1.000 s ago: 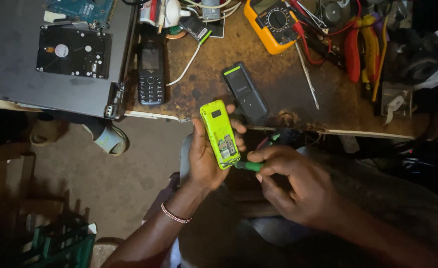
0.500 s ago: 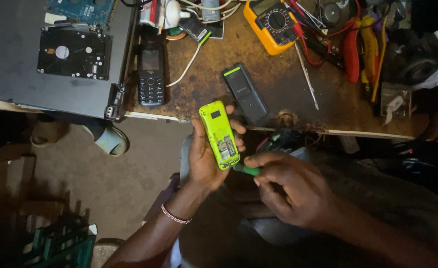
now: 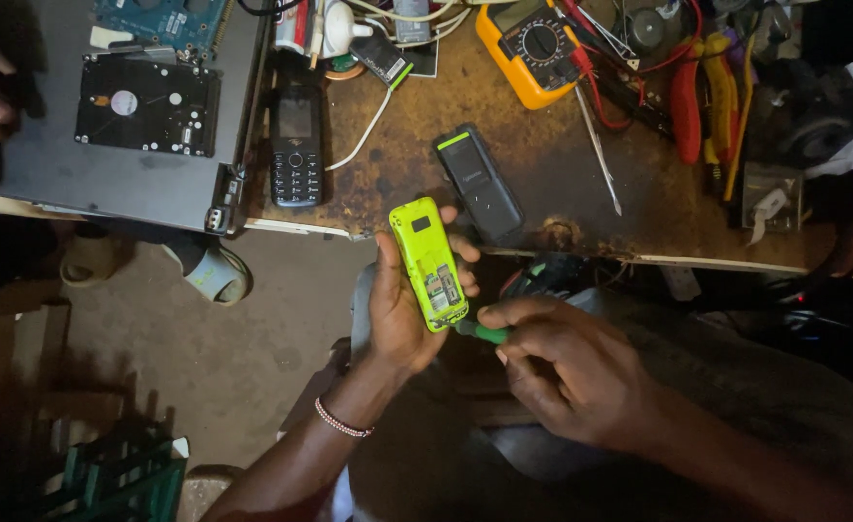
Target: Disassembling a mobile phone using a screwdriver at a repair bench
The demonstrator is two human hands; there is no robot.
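Note:
My left hand [image 3: 395, 319] grips a small lime-green phone [image 3: 428, 261], held upright with its open back facing me, just in front of the workbench edge. My right hand [image 3: 562, 372] pinches a green-handled screwdriver [image 3: 480, 333], whose tip meets the lower end of the phone. A beaded bracelet [image 3: 339, 421] circles my left wrist. On the bench right behind the phone lies a black back cover with a green stripe [image 3: 479, 180].
The rusty workbench [image 3: 543, 155] holds a black keypad phone [image 3: 296, 145], a bare hard drive [image 3: 146, 104] on a grey laptop, a yellow multimeter [image 3: 533, 43], red pliers [image 3: 688, 97], tweezers [image 3: 599, 150] and white cables. A sandalled foot [image 3: 209, 271] rests on the floor below.
The phone and both hands stay nearly in place; the right hand has shifted slightly at the phone's lower end.

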